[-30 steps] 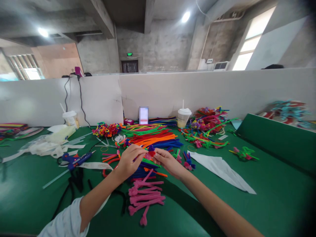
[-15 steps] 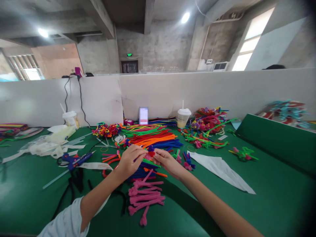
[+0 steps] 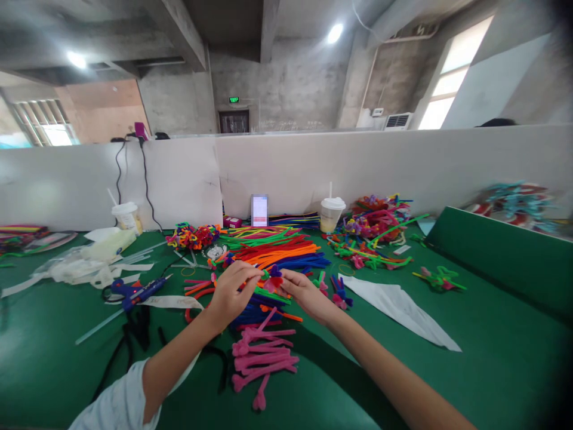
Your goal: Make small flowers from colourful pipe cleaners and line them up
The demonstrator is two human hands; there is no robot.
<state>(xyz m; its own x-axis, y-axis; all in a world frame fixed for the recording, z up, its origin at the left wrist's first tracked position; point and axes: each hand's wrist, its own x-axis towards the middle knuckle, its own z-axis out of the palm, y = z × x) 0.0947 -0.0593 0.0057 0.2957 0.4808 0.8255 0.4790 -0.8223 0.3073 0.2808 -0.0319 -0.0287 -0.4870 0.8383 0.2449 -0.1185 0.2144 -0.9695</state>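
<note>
My left hand (image 3: pixel 233 292) and my right hand (image 3: pixel 305 292) meet over the middle of the green table (image 3: pixel 470 370). Both pinch a small twisted pipe-cleaner piece (image 3: pixel 273 278), purple and red, held between their fingertips. Right below the hands lies a bundle of blue and orange pipe cleaners (image 3: pixel 257 310). Nearer to me sits a pile of pink twisted pipe-cleaner pieces (image 3: pixel 264 355). A big heap of straight red, orange, green and blue pipe cleaners (image 3: pixel 277 249) lies just beyond the hands.
A blue glue gun (image 3: pixel 134 292) and black cord lie at the left. Two lidded cups (image 3: pixel 332 214) (image 3: pixel 126 216) and a phone (image 3: pixel 259 209) stand by the white partition. A white paper sheet (image 3: pixel 398 307) lies at right, finished pieces (image 3: pixel 376 230) behind it.
The hands stay together on the small piece; the fingers shift slightly, turning it. The view has dipped a little.
</note>
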